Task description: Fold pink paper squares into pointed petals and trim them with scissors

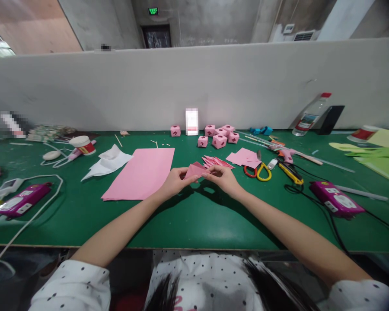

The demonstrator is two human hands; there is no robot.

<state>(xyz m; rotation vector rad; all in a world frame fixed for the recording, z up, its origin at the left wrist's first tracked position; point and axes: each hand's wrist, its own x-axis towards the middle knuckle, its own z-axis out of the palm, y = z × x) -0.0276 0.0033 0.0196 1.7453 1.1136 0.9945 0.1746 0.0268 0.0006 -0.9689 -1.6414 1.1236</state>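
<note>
With your left hand (pixel 178 179) and right hand (pixel 224 177) you are pinching a folded pink paper (pixel 194 170) above the green table (pixel 194 226) — seemingly midway, as pink cubes (pixel 219 141) are standing complete behind, folded pieces (pixel 215 162) are lying nearby and flat squares (pixel 244 157) are remaining unfolded.

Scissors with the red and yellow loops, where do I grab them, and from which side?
Grip the scissors by the red loop and yellow loop, coming from the near side, probably with the right hand once it lets go of the folded pink paper. The loops lie toward you, while the blade end points away, by the pink sheets.
</note>
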